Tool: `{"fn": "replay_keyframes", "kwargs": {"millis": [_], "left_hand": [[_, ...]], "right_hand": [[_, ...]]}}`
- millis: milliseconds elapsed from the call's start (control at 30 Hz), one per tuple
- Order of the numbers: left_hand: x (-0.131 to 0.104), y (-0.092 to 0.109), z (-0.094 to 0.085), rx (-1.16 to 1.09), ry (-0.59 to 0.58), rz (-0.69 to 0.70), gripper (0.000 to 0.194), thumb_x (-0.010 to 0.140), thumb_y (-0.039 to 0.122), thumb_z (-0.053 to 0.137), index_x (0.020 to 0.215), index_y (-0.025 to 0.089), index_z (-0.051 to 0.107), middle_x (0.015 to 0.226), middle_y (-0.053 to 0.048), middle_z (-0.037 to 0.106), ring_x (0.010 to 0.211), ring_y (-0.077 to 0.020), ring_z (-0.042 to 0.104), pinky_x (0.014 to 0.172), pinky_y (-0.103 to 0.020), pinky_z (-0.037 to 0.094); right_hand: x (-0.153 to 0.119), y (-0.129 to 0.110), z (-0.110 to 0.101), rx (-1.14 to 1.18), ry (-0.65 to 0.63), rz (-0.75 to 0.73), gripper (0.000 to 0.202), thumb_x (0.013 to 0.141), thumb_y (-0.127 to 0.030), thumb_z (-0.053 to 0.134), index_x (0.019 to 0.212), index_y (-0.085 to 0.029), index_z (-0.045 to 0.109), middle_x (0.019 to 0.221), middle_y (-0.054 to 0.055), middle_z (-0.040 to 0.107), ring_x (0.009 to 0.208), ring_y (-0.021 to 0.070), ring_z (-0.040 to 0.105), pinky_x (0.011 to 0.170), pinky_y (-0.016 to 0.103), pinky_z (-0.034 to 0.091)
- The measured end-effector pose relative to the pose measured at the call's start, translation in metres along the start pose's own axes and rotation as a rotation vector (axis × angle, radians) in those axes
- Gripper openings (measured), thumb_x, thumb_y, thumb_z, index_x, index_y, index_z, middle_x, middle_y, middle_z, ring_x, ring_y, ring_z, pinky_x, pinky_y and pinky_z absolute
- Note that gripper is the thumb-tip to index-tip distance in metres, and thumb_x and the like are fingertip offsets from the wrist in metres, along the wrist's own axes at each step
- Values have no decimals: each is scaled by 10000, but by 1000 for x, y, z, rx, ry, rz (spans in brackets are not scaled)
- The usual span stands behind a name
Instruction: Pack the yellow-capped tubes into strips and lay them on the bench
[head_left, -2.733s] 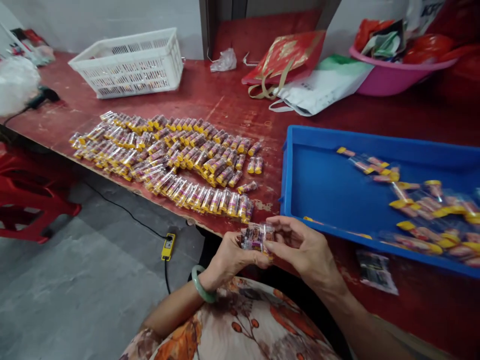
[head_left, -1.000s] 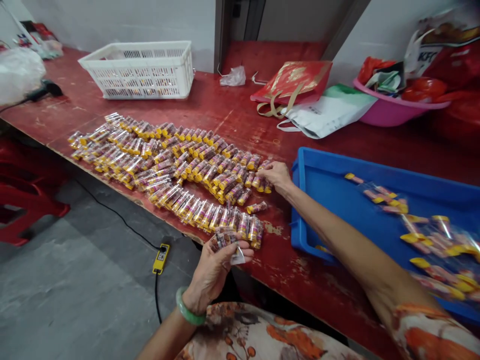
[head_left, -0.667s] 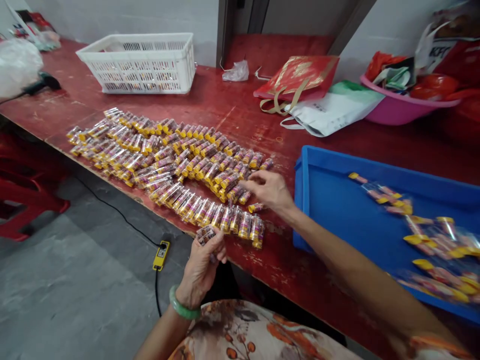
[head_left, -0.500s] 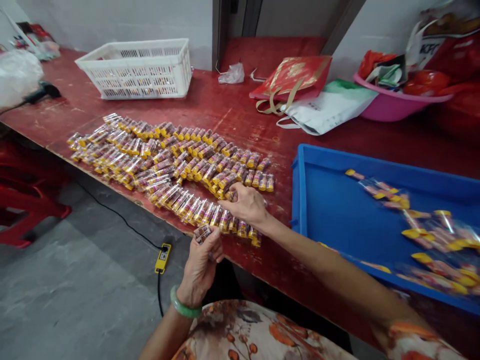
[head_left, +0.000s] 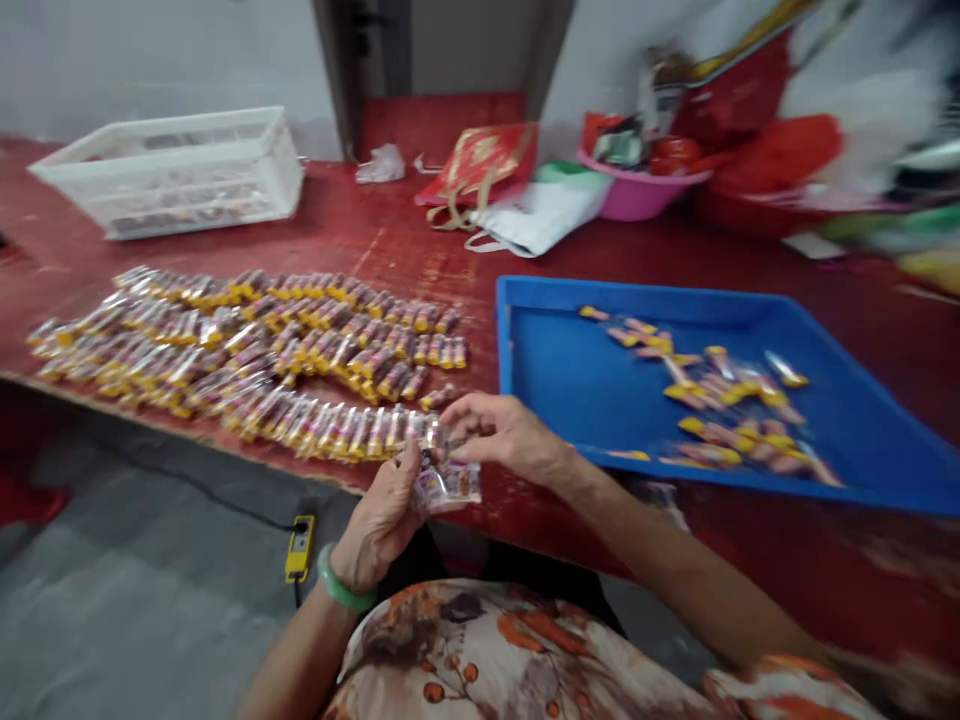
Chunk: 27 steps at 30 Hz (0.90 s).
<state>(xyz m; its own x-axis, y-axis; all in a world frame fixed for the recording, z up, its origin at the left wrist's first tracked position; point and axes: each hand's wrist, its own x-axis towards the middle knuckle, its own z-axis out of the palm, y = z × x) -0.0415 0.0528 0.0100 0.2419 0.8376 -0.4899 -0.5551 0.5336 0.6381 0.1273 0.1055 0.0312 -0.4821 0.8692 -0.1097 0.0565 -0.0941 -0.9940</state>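
Packet (head_left: 450, 487) is btwn the two hands, in front of the torso, just off the near edge of the red table (head_left: 337, 235). L hand (head_left: 379, 520) pinches its L end, thumb on top, fingers underneath; the rest sticks out to the R, long axis approx. side to side. R hand (head_left: 510, 430) is at the packet's far R side, palm inward, fingers bent & thumb close to them; can't tell if it's pinching film or just touching. L hand is nearer, w/ the actual grip.

Rolls (head_left: 360, 430) lie just beyond & L of the hands, near row ending by the fingertips, most w/ long axes pointing roughly away from the body. One loose roll (head_left: 437, 397) lies by R fingertips, tilted vs. that row.

Materials: packet = thin, shiny clear film w/ dark & purple print, crinkly, soft-edged. Rolls = short cylinders, glossy wrap, yellow ends, brown-purple middles. Blue tray (head_left: 547, 365) to the R: smooth plastic, low walls, holding yellow-ended pink pieces (head_left: 705, 430) in clear wrap. Green bangle (head_left: 341, 580) on L wrist: smooth, rounded. White crate (head_left: 202, 205), far L: slatted sides, blurred.
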Motion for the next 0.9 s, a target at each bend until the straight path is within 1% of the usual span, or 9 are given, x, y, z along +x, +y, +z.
{"fn": "replay_keyframes", "kwargs": {"millis": [133, 233, 333, 400, 500, 600, 667, 767, 900], "left_hand": [[5, -20, 21, 110, -151, -117, 382, 632, 270, 844, 956, 137, 690, 853, -60, 732, 711, -168, 680, 681, -275, 561], [8, -32, 34, 176, -185, -152, 335, 602, 175, 851, 894, 119, 698, 772, -55, 729, 641, -165, 679, 658, -280, 568], [11, -44, 46, 208, -90, -167, 293, 588, 164, 855, 831, 119, 697, 725, -43, 724, 619, -165, 682, 608, -266, 567], [13, -53, 54, 223, -56, -162, 302, 577, 156, 860, 828, 120, 696, 734, -43, 729, 623, -164, 682, 603, -263, 565], [16, -65, 65, 242, -85, -132, 314, 587, 169, 856, 851, 121, 695, 768, -55, 742, 634, -166, 684, 610, -265, 560], [16, -74, 78, 259, -128, -141, 336, 602, 192, 850, 890, 120, 695, 815, -70, 748, 687, -191, 699, 658, -291, 566], [14, -77, 85, 258, -161, -175, 355, 627, 199, 836, 941, 117, 692, 879, -87, 748, 751, -206, 706, 719, -316, 570], [12, -77, 92, 222, -157, -178, 363, 658, 191, 815, 988, 122, 682, 937, -90, 741, 785, -196, 700, 731, -311, 571], [11, -78, 92, 206, -97, -142, 368, 656, 203, 817, 988, 126, 678, 893, -69, 730, 697, -158, 679, 619, -257, 564]], "right_hand": [[-32, 7, -10, -282, 50, -136, 245, 675, -132, 644, 916, -172, 640, 713, -36, 601, 629, 91, 525, 580, 206, 404], [-59, 7, -43, -519, 148, -150, 225, 748, -223, 664, 970, -187, 653, 846, -7, 654, 691, 103, 564, 630, 212, 435], [-91, 11, -104, -984, 520, 92, 191, 862, -215, 542, 1007, -199, 665, 1012, 48, 673, 895, 154, 610, 789, 249, 449], [-111, 19, -152, -1121, 701, 266, 256, 884, -134, 450, 1028, -138, 663, 1098, 143, 645, 1036, 237, 589, 872, 333, 427], [-130, 36, -210, -1149, 767, 450, 176, 857, -117, 522, 957, -85, 664, 1052, 187, 641, 1041, 292, 594, 873, 404, 443], [-131, 49, -240, -1125, 771, 546, 222, 892, -285, 593, 1040, -123, 623, 1082, 97, 631, 996, 218, 608, 869, 412, 490], [-127, 52, -248, -1097, 788, 547, 252, 883, -334, 611, 1038, -135, 619, 1056, 73, 635, 967, 195, 613, 861, 396, 499], [-129, 48, -243, -1054, 851, 472, 139, 788, -208, 657, 906, -134, 661, 936, 108, 663, 962, 248, 619, 836, 363, 472], [-147, 39, -195, -835, 947, 201, 332, 816, -257, 524, 1128, -193, 619, 960, 65, 664, 813, 195, 617, 684, 290, 473]]}}
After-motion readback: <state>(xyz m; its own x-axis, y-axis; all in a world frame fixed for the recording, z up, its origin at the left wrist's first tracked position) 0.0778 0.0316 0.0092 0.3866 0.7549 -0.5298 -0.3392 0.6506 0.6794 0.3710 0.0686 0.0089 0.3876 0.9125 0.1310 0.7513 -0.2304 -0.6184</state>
